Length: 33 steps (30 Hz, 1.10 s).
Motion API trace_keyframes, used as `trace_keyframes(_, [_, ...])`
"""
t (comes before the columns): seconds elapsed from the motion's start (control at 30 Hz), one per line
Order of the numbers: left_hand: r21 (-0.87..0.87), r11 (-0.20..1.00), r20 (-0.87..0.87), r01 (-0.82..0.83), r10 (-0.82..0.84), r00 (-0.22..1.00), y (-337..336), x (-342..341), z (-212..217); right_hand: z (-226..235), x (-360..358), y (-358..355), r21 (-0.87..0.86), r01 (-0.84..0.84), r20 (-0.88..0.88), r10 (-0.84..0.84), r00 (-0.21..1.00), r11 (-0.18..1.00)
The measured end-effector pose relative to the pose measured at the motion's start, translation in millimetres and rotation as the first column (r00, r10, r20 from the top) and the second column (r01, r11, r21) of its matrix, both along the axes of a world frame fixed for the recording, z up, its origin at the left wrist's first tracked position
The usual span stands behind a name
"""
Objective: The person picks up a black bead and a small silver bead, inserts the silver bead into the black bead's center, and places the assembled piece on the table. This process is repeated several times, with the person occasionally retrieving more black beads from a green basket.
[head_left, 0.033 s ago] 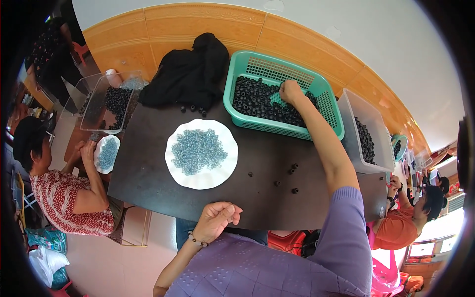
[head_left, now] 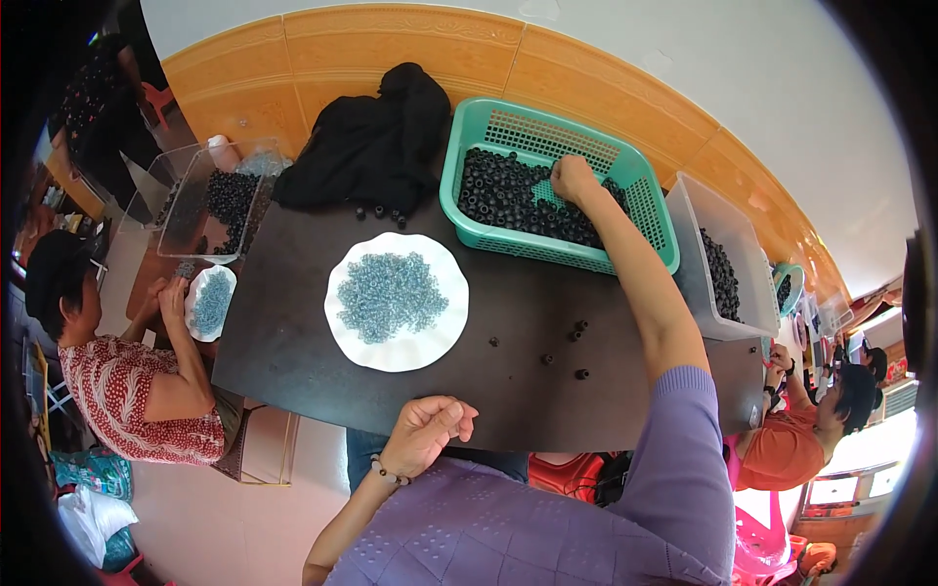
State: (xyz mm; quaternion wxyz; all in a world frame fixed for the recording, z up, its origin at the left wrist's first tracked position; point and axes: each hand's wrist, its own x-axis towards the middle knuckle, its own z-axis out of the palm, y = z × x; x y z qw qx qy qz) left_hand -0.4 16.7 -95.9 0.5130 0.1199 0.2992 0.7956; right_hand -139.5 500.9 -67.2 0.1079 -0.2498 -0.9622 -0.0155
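My right hand (head_left: 573, 180) is closed and reaches into a green plastic basket (head_left: 467, 220) at the far side of the table. Around it in the basket lie many small black pieces (head_left: 503, 195), some with a round hole. Its fingertips are turned away, so whatever they grip is hidden. My left hand (head_left: 428, 430) hovers at the near table edge, fingers curled and thumb pressed to them. Nothing can be made out between them. Beyond it stands a white scalloped plate (head_left: 396, 357) with a heap of small translucent blue beads (head_left: 391, 296).
Several loose black pieces (head_left: 582, 374) lie on the dark table (head_left: 293, 293). A crumpled black cloth (head_left: 366, 146) sits at the back. A clear plastic bin (head_left: 694, 264) flanks the basket on the right. Co-workers sit at left (head_left: 147, 391) and right (head_left: 801, 430).
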Motion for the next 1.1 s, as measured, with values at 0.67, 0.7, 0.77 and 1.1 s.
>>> trace_keyframes(0.67, [-0.13,0.99,-0.053,0.058,-0.065,0.996,5.9,-4.2,3.7,40.9,192.7,-256.8,-0.483,-0.383,-0.214,0.318,0.924,0.787])
trace_keyframes(0.7, [-0.147,0.988,-0.065,0.047,-0.057,0.996,5.8,-3.8,4.1,30.8,193.5,-260.2,-0.466,-0.376,-0.218,0.307,0.926,0.801])
trace_keyframes(0.77, [-0.167,0.985,-0.078,0.034,-0.048,0.996,5.3,-2.8,4.9,24.4,195.0,-263.9,-0.451,-0.369,-0.224,0.297,0.928,0.813])
trace_keyframes(1.1, [-0.223,0.973,-0.093,0.055,-0.077,0.993,4.7,-2.9,6.7,45.7,219.6,-255.1,-0.652,-0.189,-0.207,0.067,0.976,0.734])
